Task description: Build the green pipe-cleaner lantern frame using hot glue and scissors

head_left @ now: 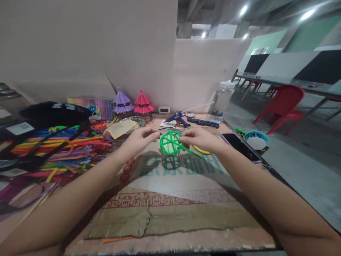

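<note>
Here's the tabletop (213, 241), printed cardboard (199, 220) laid across it, and over the cardboard's far part your right hand (198, 139) is pinched at the rim of the green spoked frame (172, 142), while your left hand (141, 138) has fingertips drawn close at the opposite edge, gripping or not I can't tell. Looks like you're fitting that green chenille stem (192, 152), its tail jutting right; the next move calls for a steady rim.
</note>
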The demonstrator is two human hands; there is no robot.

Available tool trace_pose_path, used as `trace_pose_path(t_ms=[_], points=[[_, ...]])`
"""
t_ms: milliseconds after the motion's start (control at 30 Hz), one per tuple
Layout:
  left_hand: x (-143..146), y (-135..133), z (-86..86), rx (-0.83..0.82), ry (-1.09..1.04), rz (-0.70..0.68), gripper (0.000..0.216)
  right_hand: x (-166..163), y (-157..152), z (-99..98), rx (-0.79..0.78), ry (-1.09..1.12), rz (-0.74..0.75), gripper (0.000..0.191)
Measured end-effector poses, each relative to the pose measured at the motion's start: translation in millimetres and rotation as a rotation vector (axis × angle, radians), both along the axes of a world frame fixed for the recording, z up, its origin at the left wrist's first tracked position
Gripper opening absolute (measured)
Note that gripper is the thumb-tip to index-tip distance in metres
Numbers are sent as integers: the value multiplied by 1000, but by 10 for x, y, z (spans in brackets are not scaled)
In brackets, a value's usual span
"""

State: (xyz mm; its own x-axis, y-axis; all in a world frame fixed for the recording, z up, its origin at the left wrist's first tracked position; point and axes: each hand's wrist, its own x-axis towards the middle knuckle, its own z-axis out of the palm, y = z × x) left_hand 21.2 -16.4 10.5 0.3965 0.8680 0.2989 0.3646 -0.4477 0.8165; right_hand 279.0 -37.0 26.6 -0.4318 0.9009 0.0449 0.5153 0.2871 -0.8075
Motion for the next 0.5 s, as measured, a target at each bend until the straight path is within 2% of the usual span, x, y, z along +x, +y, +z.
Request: trace_pose_path(t_ms=[100, 367, 500], points=[[40, -43, 6, -11, 3, -3, 37, -10, -3, 8, 11, -21, 5, 29], [34, -43, -16, 59, 49, 16, 30, -15, 1, 0, 16, -28, 12, 31], [39, -11, -50, 81, -40, -21, 25, -18, 2, 3, 13, -10, 22, 30]])
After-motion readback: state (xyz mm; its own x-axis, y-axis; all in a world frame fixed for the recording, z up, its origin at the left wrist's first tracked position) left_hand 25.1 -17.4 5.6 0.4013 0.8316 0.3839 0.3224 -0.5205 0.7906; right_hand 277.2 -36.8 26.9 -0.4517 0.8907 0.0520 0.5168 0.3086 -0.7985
